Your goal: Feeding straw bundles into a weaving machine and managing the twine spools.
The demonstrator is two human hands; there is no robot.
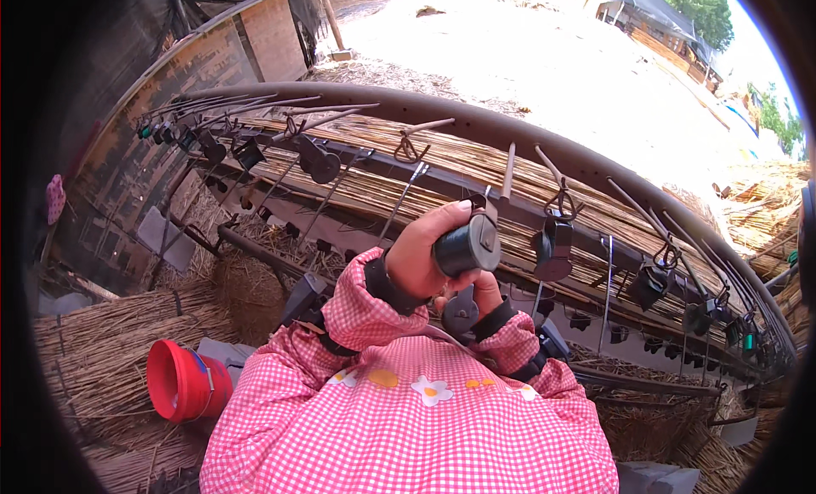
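My left hand is clamped on a dark, cylindrical spool. My right hand is below it, beside a grey, round-ended piece; its grip I cannot tell.

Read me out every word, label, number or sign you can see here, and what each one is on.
None can be read. The dark cylinder in the left hand, the red bucket and the pink checked garment show no legible lettering.
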